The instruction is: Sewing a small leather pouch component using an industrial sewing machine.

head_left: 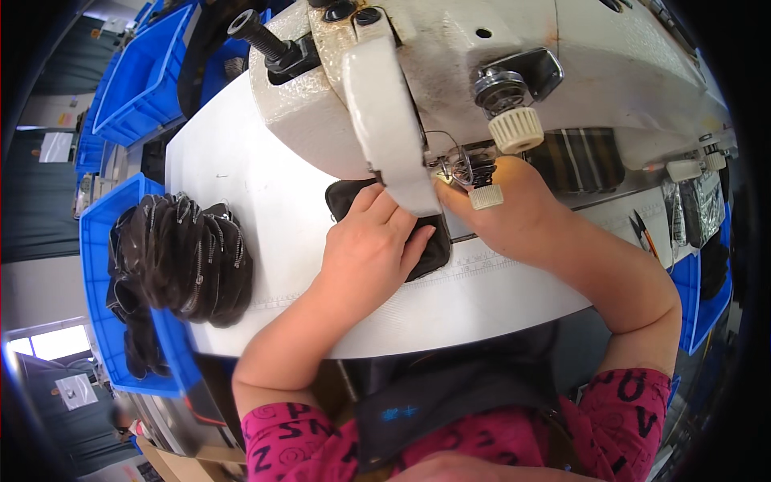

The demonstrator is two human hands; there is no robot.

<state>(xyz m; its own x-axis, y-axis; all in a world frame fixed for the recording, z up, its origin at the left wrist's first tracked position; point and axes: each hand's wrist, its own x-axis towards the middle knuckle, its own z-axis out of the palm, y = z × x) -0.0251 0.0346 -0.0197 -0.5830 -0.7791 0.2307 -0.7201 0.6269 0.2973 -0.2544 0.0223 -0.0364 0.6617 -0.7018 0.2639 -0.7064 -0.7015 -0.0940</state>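
A black fabric piece (434, 251) with rounded corners, like a small pouch, lies flat on the white sewing table below the head of a sewing machine (384, 112). My left hand (371, 239) rests on it, fingers laid flat and thumb apart, pressing the cloth down. Close to the needle area is my right hand (514, 210), reaching in from the right. The machine head and a cream tension knob (486, 197) cover most of its fingers, so what they grip, if anything, does not show. The needle itself is hidden.
At the left, a stack of black zipped pouches (189, 257) sits by a blue bin (100, 281). Another blue bin (144, 84) stands farther back. Small scissors or snips (642, 233) lie at the right, near clear plastic bags (700, 210). A ruler strip (474, 263) runs along the table.
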